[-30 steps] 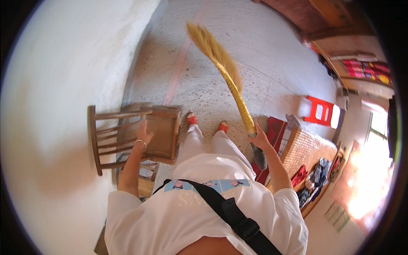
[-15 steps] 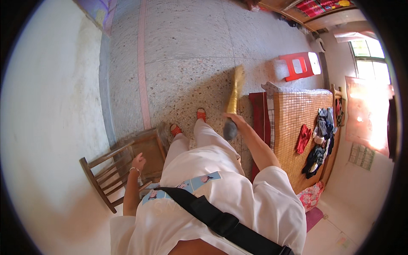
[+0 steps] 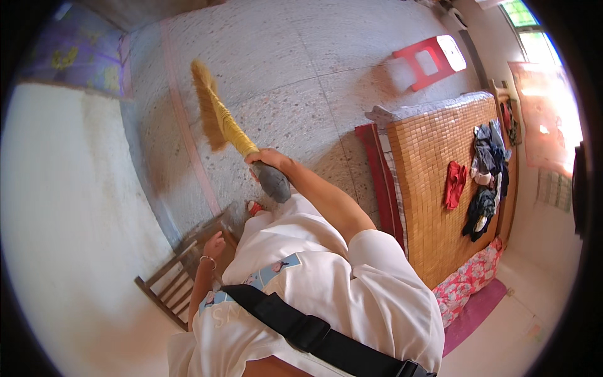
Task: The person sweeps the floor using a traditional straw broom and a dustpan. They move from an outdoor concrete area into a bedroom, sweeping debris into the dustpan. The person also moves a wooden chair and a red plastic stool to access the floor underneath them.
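A short broom [image 3: 220, 116] with a yellow-wrapped neck, straw bristles and a grey handle end is in my right hand [image 3: 271, 161]. My fingers are wrapped round it where the grey handle meets the yellow neck. The bristles point away to the far left, over the speckled floor [image 3: 270, 119], and I cannot tell whether they touch it. My left hand [image 3: 214, 244] holds nothing and hangs by my side, over the wooden chair [image 3: 169, 283], its fingers loosely bent and partly apart. My body hides part of the chair.
To the right stands a bed with a woven mat [image 3: 433, 207], clothes [image 3: 487, 169] and a floral pillow [image 3: 468, 279] on it. A red stool [image 3: 424, 63] stands beyond the bed. A white wall [image 3: 63, 188] runs along the left, with a purple patterned cloth [image 3: 75, 56] at its far end.
My right hand has swung the broom from the right across to the left, its bristles now over the pink floor line. My view has turned. My left hand stays near the chair.
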`<state>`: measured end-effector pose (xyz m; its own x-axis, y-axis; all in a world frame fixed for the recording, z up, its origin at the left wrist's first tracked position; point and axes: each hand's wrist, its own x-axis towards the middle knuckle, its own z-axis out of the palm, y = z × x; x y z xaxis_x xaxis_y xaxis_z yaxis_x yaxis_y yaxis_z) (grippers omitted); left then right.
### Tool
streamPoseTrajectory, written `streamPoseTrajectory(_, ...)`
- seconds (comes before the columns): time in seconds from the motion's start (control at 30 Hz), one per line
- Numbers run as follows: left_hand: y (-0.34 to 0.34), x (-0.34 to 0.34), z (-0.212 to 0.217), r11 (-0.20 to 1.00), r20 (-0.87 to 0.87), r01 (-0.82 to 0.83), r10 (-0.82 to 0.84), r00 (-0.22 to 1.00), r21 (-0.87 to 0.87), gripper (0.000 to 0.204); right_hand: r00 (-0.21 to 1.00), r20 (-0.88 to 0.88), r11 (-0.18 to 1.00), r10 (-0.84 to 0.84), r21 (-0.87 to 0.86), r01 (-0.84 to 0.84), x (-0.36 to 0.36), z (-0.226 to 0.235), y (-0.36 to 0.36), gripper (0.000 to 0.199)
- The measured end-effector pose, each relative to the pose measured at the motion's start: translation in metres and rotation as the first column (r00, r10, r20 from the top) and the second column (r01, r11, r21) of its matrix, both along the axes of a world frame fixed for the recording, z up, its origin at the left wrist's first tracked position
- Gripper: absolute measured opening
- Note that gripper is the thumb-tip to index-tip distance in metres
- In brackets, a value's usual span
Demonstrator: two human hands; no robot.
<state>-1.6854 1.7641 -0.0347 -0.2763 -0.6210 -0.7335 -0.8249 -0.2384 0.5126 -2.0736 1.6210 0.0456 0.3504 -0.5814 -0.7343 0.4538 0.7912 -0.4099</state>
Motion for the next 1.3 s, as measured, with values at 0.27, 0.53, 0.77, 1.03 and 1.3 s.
streamPoseTrajectory(0.27, -0.112, -0.113, 0.017, 0.991, -0.072, 0.135, -0.136, 0.988, -0.022, 0.039, 0.934, -0.106, 0.938, -0.342, 0.025, 0.346, -0.118, 0.054, 0.036, 0.028)
streamPoseTrajectory(0.53, -0.219, -0.152, -0.021, 0.985, -0.166, 0.135, -0.117, 0.979, 0.103, 0.037, 0.597, -0.203, 0.605, -0.776, 0.026, 0.796, -0.167, 0.087, 0.032, 0.031)
streamPoseTrajectory(0.77, -0.358, -0.204, -0.038, 0.914, -0.079, 0.405, -0.402, 0.912, 0.025, 0.037, 0.352, -0.280, 0.308, -0.893, 0.191, 0.932, -0.251, -0.035, -0.058, 0.015)
streamPoseTrajectory(1.03, -0.539, -0.257, -0.045, 0.901, -0.134, 0.432, -0.433, 0.891, -0.040, 0.039, 0.484, -0.125, 0.448, -0.866, 0.234, 0.863, -0.288, 0.002, -0.082, 0.024)
streamPoseTrajectory(1.3, -0.626, -0.323, -0.063, 0.877, -0.159, 0.465, -0.479, 0.863, -0.119, 0.038, 0.290, -0.416, 0.303, -0.862, 0.037, 0.952, -0.284, -0.003, -0.078, 0.026)
